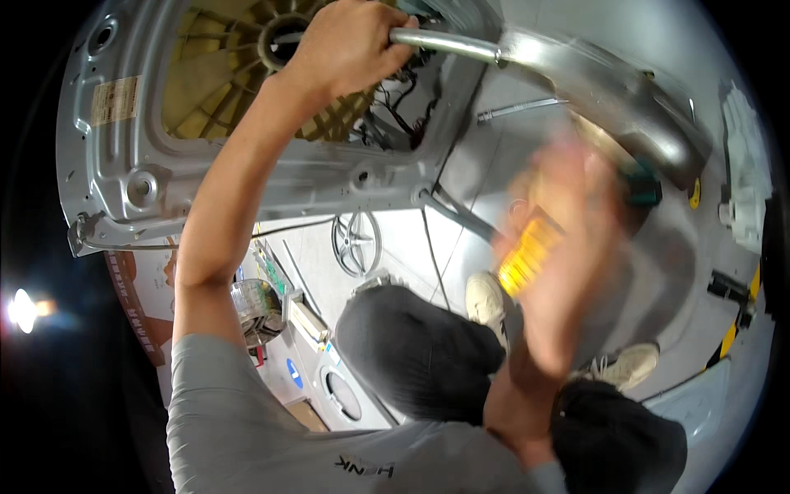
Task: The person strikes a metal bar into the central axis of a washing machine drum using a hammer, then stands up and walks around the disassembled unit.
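My left hand (354, 49) is closed on a silver metal tube (447, 43), raised over a grey metal panel (111, 169) with a yellowish ribbed plastic part (206, 90) in its opening. The tube joins a wide curved silver piece (642, 115) at the upper right. My right hand (568, 222), smeared by motion, is closed on a yellow labelled object (527, 255) below that piece; I cannot make out its exact kind. A grey hose (461, 214) runs from the panel toward this hand.
A spoked wheel (355, 255), boxes and parts lie below the panel, near a white appliance front (350, 403). A metal tool (518, 109) lies on the grey floor; white plastic pieces (741, 165) stand at the right. My knees and shoes (485, 296) are beneath my arms.
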`<state>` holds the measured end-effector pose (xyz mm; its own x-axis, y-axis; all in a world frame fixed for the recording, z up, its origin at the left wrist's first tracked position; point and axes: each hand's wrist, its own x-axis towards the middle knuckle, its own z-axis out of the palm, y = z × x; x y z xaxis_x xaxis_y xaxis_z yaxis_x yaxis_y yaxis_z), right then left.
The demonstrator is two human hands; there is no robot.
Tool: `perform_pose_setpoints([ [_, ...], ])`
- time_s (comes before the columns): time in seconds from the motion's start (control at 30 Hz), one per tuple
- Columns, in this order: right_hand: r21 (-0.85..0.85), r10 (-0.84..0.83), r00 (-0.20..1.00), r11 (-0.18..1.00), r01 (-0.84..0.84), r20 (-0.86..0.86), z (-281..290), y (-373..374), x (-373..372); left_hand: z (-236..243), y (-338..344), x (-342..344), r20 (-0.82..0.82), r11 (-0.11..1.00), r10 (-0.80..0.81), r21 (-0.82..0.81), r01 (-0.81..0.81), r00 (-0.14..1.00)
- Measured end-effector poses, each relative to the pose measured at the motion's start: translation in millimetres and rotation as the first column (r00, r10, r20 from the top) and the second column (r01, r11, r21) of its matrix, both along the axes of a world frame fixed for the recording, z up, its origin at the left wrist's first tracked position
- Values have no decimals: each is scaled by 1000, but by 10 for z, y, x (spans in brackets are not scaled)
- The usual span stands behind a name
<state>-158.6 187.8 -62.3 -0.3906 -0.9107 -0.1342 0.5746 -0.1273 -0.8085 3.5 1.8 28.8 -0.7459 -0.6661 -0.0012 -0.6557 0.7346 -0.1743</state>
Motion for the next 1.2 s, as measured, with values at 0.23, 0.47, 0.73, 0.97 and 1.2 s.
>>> perform_pose_setpoints([
  [0.23, 169, -132, 941, 982, 82, 313, -25, 206, -346, 24, 95, 38, 80, 999, -18, 34, 16, 997],
  [0.47, -32, -124, 890, 988, 154, 439, -187, 534, -609, 111, 39, -72, 82, 998, 36, 45, -40, 996],
  [0.73, 208, 4, 953, 976, -71, 302, 108, 176, -145, 53, 11, 29, 79, 994, 102, 36, -105, 992],
  [0.97, 346, -227, 906, 933, 96, 359, -236, 346, -550, -65, 79, -89, 129, 995, 88, -55, -81, 988],
  [1.2, 388, -189, 953, 918, 85, 237, -316, 347, -539, -210, 173, -80, -68, 1000, -2, 18, 3, 998],
])
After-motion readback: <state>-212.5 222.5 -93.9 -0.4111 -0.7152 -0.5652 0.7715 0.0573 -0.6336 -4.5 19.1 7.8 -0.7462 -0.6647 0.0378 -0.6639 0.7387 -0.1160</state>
